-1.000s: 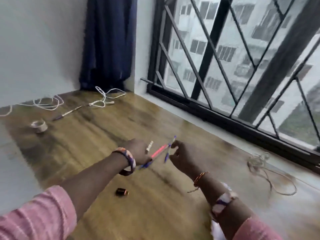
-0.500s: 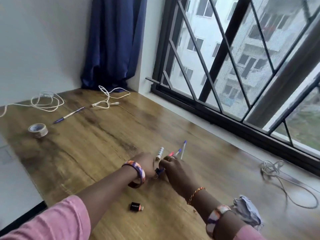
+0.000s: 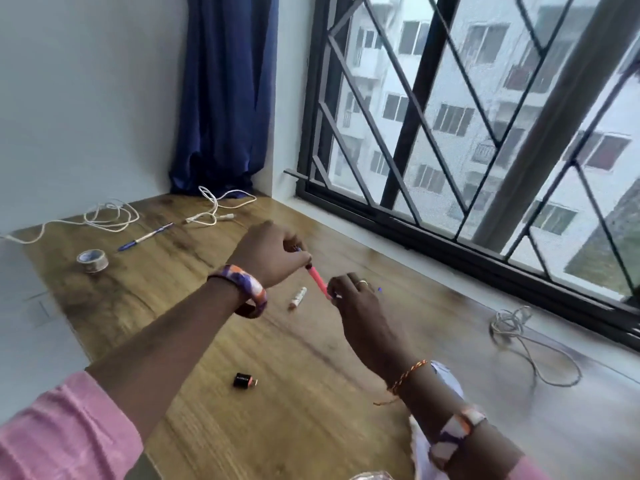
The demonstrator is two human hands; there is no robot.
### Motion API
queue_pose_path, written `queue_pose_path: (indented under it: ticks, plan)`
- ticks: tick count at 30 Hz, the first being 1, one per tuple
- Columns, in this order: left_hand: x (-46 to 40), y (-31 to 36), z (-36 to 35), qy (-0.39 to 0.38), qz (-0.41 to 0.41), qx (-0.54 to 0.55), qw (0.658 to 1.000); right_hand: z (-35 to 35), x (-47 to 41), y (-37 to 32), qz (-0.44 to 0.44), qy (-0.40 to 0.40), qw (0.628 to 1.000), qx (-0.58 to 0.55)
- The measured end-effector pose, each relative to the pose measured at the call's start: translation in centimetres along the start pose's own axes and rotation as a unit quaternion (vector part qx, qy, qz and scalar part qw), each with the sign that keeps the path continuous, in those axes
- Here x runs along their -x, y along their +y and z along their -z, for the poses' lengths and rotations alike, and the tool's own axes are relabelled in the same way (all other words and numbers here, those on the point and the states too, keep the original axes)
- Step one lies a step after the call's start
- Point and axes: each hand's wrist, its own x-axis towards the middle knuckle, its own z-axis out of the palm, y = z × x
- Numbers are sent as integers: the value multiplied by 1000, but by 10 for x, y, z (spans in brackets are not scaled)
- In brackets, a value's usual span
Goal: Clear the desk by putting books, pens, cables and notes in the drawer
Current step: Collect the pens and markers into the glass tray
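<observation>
My left hand point(image 3: 273, 251) is raised over the middle of the counter point(image 3: 214, 427), fingers curled, its grip closed on the upper end of a pink pen point(image 3: 318, 278). A bit of blue shows at the fingertips there, so it may have a second pen in it too; I cannot tell for sure. My right hand point(image 3: 353, 299) sits just below and to the right, fingers curled round the pink pen's lower end, and a small blue tip pokes out past its knuckles. The pink pen slants down between the two hands, clear of the wood.

A short white marker point(image 3: 298, 297) lies on the counter right beside my right hand, just left of it, under the pink pen. Toward the far left corner a blue pen point(image 3: 145, 236) lies flat, with a roll of tape point(image 3: 92, 260) near the left edge in front of it. A white cable point(image 3: 104, 216) loops along the far edge by the wall, and a second white cable point(image 3: 214, 211) curls at the foot of the blue curtain point(image 3: 225, 91). A grey cable point(image 3: 519, 336) is heaped at the right edge under the window point(image 3: 450, 116). Nearer me, a small black adapter point(image 3: 244, 380) lies on the wood between my forearms, and crumpled paper point(image 3: 446, 379) shows beneath my right wrist
</observation>
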Motion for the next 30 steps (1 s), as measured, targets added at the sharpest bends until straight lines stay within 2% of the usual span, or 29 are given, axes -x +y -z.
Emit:
queue_pose_path:
  ticks: [2, 5, 10, 14, 20, 24, 30]
  plan:
    - [9, 39, -5, 33, -46, 15, 998, 44, 13, 7, -30, 39, 998, -44]
    - [21, 100, -29, 40, -110, 35, 992, 112, 45, 30, -60, 101, 993, -17]
    - [50, 210, -98, -7, -213, 64, 975, 219, 117, 81, -143, 170, 973, 56]
    - [82, 296, -152, -51, -297, 103, 948, 297, 188, 111, -207, 189, 953, 113]
    - [136, 403, -225, -90, -363, 182, 909, 401, 290, 141, -325, 220, 894, 218]
    - [162, 445, -265, -124, -375, 209, 895, 430, 335, 158, -405, 199, 854, 258]
    - [187, 473, -308, -168, -390, 165, 890, 420, 359, 179, -468, 152, 837, 240]
